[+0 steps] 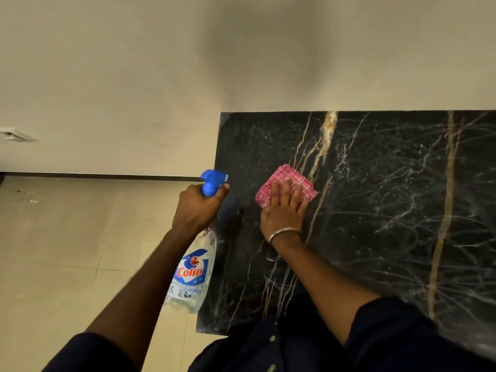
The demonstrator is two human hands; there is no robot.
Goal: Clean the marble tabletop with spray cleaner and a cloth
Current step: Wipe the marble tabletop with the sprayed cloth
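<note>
Head cam looks down past a plain beige wall (134, 63) and tiled floor (53, 251) onto the black marble tabletop (389, 210), with gold and white veins running all over it. The spray bottle (192, 275) is up in the air just off the table's left edge, mostly clear with a blue trigger head, and the left hand (198, 208) is wrapped around its neck. The folded pink checked cloth (284, 178) sits flat on the marble near that left end, with the right hand (284, 210) laid on top, fingers straight and pressing down, not bunching it. There's a thin metal bangle (283, 232) on that wrist. Looks to me like the wiping stage on this corner. My tip: keep the palm flat so the whole fold stays in contact, work in overlapping passes from the far edge back toward yourself, then shift right, since most of the slab looks untouched. Flip the fold once it gets damp, or dark stone like this will probably streak. I can't tell from here where the spray actually landed.
</note>
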